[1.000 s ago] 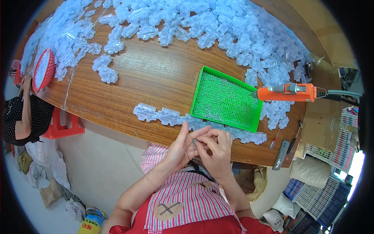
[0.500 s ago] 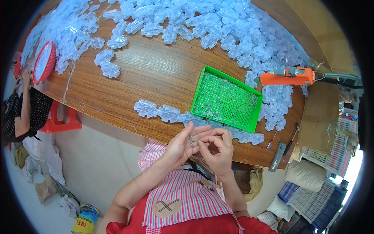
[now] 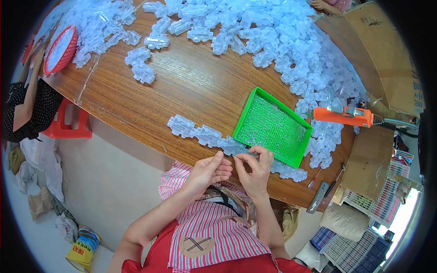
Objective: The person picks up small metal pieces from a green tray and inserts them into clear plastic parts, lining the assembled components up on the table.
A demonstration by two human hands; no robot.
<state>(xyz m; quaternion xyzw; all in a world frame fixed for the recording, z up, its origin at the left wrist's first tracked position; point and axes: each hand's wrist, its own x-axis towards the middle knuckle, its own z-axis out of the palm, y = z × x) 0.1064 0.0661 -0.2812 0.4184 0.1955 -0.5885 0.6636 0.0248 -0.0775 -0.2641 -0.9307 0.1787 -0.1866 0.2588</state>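
My left hand (image 3: 209,170) and my right hand (image 3: 255,169) meet at the near edge of a wooden table (image 3: 191,86). Together their fingertips pinch a small clear plastic piece (image 3: 240,156). Just beyond my fingers lies a row of translucent plastic parts (image 3: 205,134) along the table edge. A green tray (image 3: 273,127) filled with small clear pieces sits right behind my right hand.
A huge heap of clear plastic parts (image 3: 273,41) covers the far table. An orange tool (image 3: 343,116) lies right of the tray. A red basket (image 3: 59,50) sits far left by another person (image 3: 25,104). Cardboard boxes (image 3: 382,59) stand at right.
The view has shifted slightly; my hands stay together at the table edge, fingers still working the small clear piece.
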